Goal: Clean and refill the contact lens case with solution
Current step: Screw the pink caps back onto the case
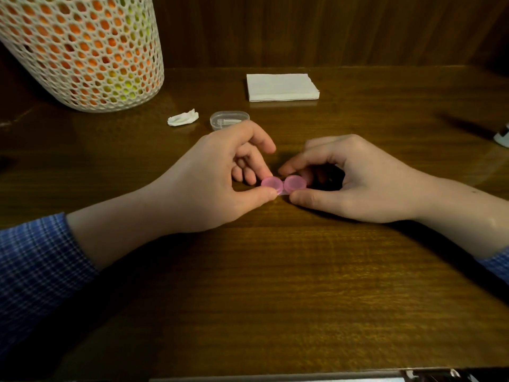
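Note:
A pink contact lens case (283, 184) with two round caps lies on the wooden table (275, 285) at the centre. My left hand (217, 177) pinches its left end between thumb and fingers. My right hand (355, 179) pinches the right cap the same way. Both caps appear to sit on the case. Behind my left hand stands a small clear plastic box (229, 119) with a thin white tool inside. A crumpled white tissue (183, 118) lies to its left.
A stack of folded white napkins (282, 87) lies at the back centre. A tall white mesh basket (82, 48) with orange and green contents stands at the back left. A white object (502, 136) is cut off by the right edge. A wooden wall closes the back.

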A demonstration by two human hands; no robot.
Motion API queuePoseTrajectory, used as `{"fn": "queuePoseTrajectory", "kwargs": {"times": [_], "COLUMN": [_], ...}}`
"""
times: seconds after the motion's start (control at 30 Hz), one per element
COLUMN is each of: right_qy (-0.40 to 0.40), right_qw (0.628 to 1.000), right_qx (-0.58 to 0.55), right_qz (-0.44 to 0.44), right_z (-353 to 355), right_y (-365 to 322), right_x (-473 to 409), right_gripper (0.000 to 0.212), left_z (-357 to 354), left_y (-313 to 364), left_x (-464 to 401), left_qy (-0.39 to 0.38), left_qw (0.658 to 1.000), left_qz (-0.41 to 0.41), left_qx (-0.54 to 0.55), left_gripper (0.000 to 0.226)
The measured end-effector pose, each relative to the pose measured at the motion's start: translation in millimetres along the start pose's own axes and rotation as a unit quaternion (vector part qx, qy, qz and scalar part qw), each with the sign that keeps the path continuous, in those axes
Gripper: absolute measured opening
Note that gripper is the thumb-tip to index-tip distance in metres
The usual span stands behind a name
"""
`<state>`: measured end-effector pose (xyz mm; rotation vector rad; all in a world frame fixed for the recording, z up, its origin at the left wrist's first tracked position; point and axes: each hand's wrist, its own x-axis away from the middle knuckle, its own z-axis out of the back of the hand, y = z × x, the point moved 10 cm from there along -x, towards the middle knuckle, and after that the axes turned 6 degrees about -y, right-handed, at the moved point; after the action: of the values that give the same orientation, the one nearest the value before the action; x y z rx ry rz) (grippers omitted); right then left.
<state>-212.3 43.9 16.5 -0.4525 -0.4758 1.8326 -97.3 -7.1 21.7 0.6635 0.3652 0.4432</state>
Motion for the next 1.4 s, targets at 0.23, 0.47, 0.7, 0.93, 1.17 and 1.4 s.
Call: {"fn": "queuePoseTrajectory", "kwargs": {"times": [0.23,0.47,0.7,0.93,1.17,1.4], "right_qy": [0.023,0.005,0.007,-0.006,0.034,0.067], "right_qw": [1.0,1.0,1.0,1.0,0.999,0.997], "right_qx": [-0.005,0.014,-0.027,-0.013,-0.003,0.037], "right_qz": [-0.015,-0.01,-0.011,-0.002,-0.007,-0.028], "right_z": [2,1,2,0,2,4], "right_y": [-2,-2,0,2,-4,-9], "right_x": [-1,-2,-2,-1,1,5], "right_gripper": [0.033,0.043,0.032,0.039,0.029,0.031], "left_z": [0,-1,-1,-1,1,1], "left_y": [2,2,0,-1,2,2], "left_x": [0,1,1,0,2,3], "left_qy": [-0.003,-0.009,-0.004,-0.004,-0.002,0.005], "left_qw": [1.0,1.0,1.0,1.0,1.0,1.0], "left_qz": [0.001,0.004,0.001,-0.004,-0.014,-0.011], "left_qx": [0.004,0.011,0.007,0.016,-0.008,0.007], "left_gripper": [0.049,0.05,0.045,0.044,0.033,0.033]}}
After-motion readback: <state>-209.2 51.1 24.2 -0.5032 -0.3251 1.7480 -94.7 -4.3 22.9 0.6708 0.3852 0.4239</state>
